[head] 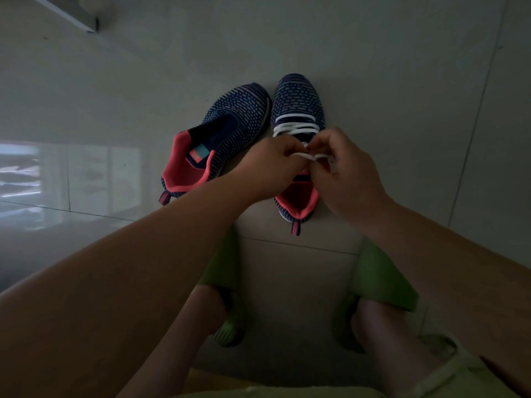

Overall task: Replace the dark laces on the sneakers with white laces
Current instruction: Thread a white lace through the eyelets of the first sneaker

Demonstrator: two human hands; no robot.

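Observation:
Two dark blue knit sneakers with coral lining stand on the floor, toes pointing away. The left sneaker (221,136) carries no lace and leans outward. The right sneaker (298,110) has a white lace (296,128) threaded across its front rows. Above its tongue, my left hand (273,165) and my right hand (347,173) meet, fingers curled, each pinching a loose end of the white lace. The upper eyelets are hidden behind my hands. No dark lace shows.
Pale glossy floor tiles (402,81) spread all around. My feet in green slippers (382,277) sit close behind the sneakers. A window reflection (57,173) glares at the left, and a metal strip (71,12) lies at the top left.

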